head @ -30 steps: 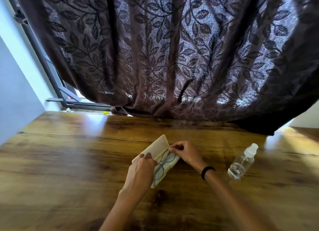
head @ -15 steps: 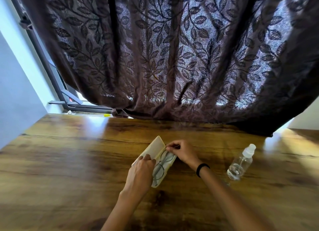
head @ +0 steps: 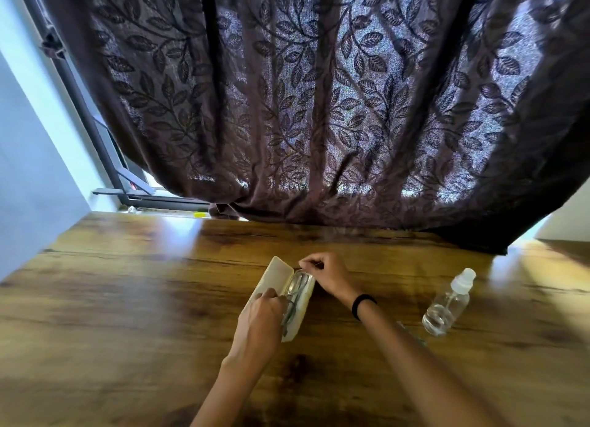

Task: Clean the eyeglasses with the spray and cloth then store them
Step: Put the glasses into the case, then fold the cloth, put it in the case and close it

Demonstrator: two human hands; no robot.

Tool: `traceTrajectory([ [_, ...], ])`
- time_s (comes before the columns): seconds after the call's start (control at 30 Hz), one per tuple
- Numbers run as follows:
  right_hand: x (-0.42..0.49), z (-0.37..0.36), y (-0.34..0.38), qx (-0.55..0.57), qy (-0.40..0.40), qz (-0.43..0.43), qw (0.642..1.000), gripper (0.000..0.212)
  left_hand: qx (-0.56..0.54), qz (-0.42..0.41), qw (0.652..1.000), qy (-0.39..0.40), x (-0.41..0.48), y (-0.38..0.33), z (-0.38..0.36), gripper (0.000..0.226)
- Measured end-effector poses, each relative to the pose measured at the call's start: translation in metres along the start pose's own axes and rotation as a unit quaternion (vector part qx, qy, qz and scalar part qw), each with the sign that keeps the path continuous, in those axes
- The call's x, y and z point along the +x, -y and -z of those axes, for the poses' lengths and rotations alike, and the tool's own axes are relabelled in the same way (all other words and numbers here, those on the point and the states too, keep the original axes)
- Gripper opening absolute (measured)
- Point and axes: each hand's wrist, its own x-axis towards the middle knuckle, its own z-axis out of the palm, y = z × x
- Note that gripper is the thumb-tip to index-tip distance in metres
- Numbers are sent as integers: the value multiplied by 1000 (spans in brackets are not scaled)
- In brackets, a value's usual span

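Storing seems underway: the glasses (head: 296, 288) lie in the open case (head: 302, 310), left hand (head: 260, 323) gripping the case, right hand (head: 327, 275) pinching their far end; next, let go and shut the lid (head: 275, 278).

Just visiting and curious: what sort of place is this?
Probably a room in a home: a wooden table stands by a window frame, hung with a dark leaf-patterned curtain. An open eyeglass case and a spray bottle sit on the table.
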Motion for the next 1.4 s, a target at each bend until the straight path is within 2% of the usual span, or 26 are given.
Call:
traceTrajectory([
  [0.2, -13, 17, -3, 56, -21, -24, 998, 25, -19, 1, 1000, 3, 0, 6, 1, 43],
  [0.53, -78, 65, -21, 84, -98, -39, 991, 10, -43, 25, 999, 6, 5, 19, 4, 43],
  [0.7, -108, 83, -31, -82, -137, -46, 986, 18, -32, 6, 999, -43, 9, 5, 18, 40],
  [0.83, -126, 82, -39, -209, -130, -75, 966, 24, -95, -99, 984, -110, 8, -31, 18, 34],
  [0.9, -132, 79, -42, -245, -127, -84, 958, 27, -137, -130, 978, -89, 7, -49, 10, 30],
  [1.0, -137, 76, -44, -251, -118, -102, 955, 22, -137, -176, 975, -12, 12, -67, -12, 33],
  [1.1, -139, 75, -43, -218, -123, -93, 964, 12, -144, -180, 972, 38, 17, -77, -29, 31],
  [1.2, -138, 77, -37, -122, -136, -91, 979, 11, -155, -175, 970, 61, 20, -80, -36, 26],
  [1.4, -129, 75, -18, 61, -124, -90, 986, 10, -277, -136, 950, 45, 25, -80, -31, 25],
])
